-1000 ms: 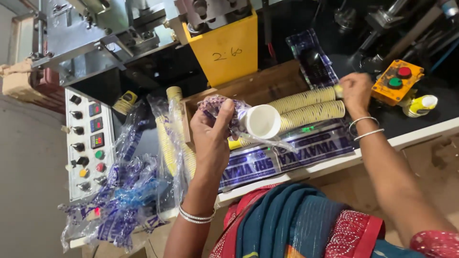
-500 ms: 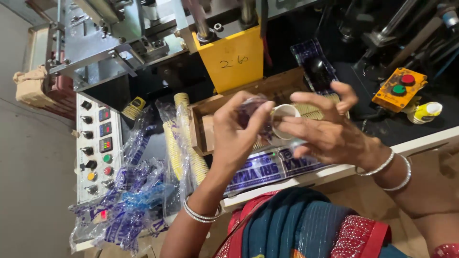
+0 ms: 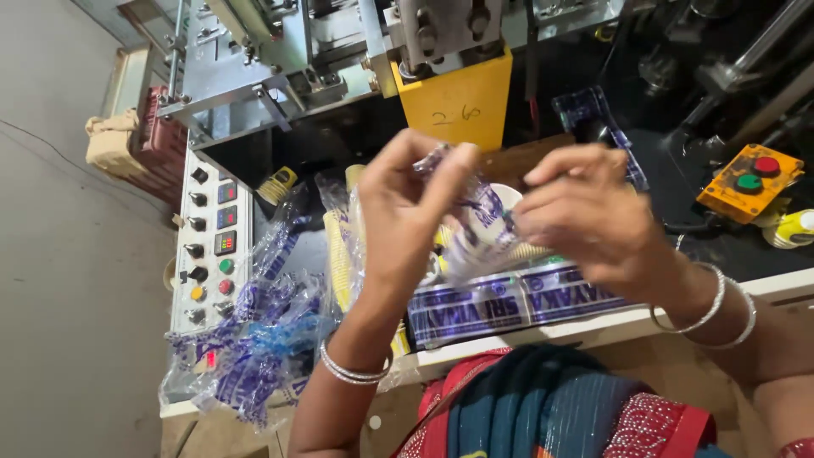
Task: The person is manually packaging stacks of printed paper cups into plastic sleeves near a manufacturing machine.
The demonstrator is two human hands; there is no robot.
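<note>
- A clear plastic sleeve with blue print (image 3: 475, 225) sits at frame centre, pinched between both hands over a stack of paper cups (image 3: 509, 203) whose white rim shows at about 1 o'clock of the sleeve; motion blur hides how much of the stack is covered.
- The left hand (image 3: 407, 203), at 9 o'clock of the sleeve, is closed narrowly on its upper edge with thumb and forefinger; the right hand (image 3: 585, 216), at 3 o'clock, grips the sleeve's other side with curled fingers.
- Judged from this, bagging looks part-way: the sleeve is on the cup end; pulling it fully along and closing it appear left to do.
- The stack's long axis seems to run from 8 o'clock toward 2 o'clock, open rim pointing up-right; the blur makes this uncertain.
- Below, at 6 o'clock, flat printed sleeves (image 3: 517, 301) lie on the desk (image 3: 788, 284) edge; at 8 o'clock a heap of loose sleeves (image 3: 254, 339); beside it a control panel (image 3: 208, 246); at 12 o'clock a yellow machine plate (image 3: 458, 106); at 3 o'clock an orange button box (image 3: 750, 178).
</note>
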